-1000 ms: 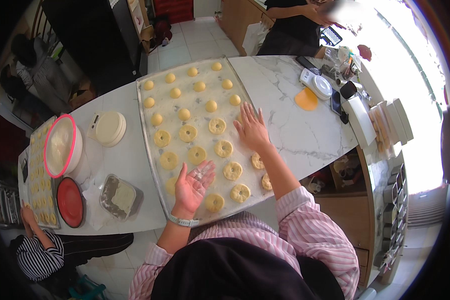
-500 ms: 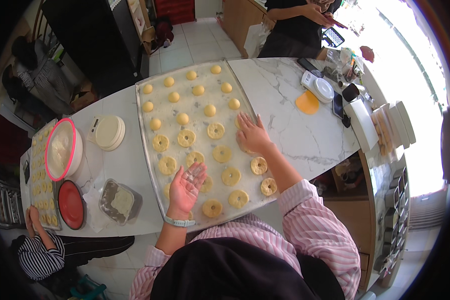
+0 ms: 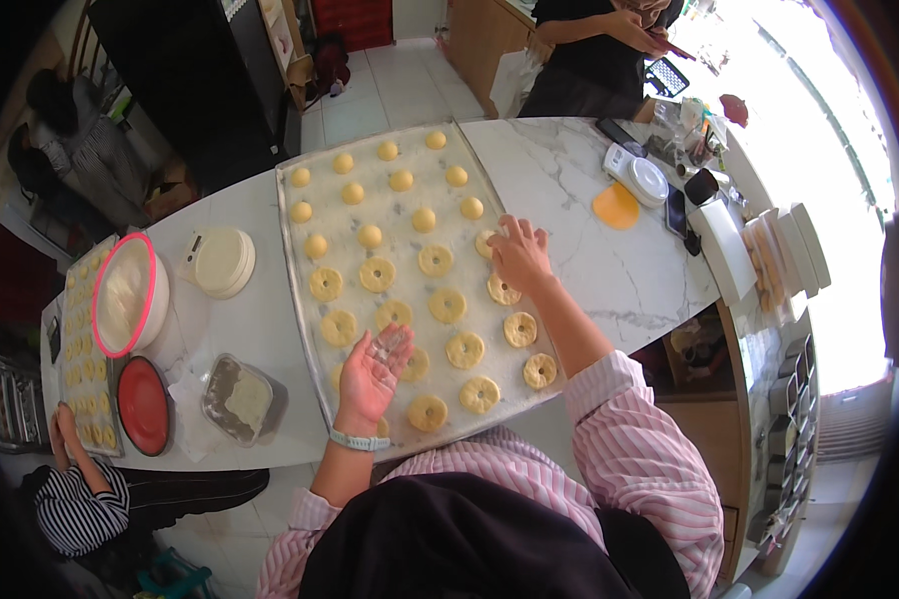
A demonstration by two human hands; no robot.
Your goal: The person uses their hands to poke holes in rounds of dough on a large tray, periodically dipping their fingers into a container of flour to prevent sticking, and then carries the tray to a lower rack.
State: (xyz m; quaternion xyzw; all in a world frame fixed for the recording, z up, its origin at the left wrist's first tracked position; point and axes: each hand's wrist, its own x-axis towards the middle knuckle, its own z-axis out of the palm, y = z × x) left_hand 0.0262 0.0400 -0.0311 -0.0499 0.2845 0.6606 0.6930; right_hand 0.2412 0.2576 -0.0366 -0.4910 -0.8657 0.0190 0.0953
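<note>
**Pressing and holing dough on a tray**

The right hand (image 3: pixel 521 262) lies between two and three o'clock of the tray's middle (twelve pointing away from the person). Its grip is unclamped, fingers parted and bent over a flattened dough round (image 3: pixel 484 244) at two o'clock; contact and any hole are hidden. The left hand (image 3: pixel 378 369), between six and seven, is palm up, whitened and empty, fingers apart. Dough rings (image 3: pixel 457 305) occupy the near part of the tray (image 3: pixel 430 196), dough balls (image 3: pixel 401 181) the far part. The step appears to be holing the round; the next move calls for a fingertip centred on it, sparing its rim. Farther out on the worktop (image 3: pixel 579 275): powder tub (image 3: pixel 245 399), eight o'clock; pink-rimmed bowl (image 3: pixel 158 311), nine; orange disc (image 3: pixel 615 204), two.
</note>
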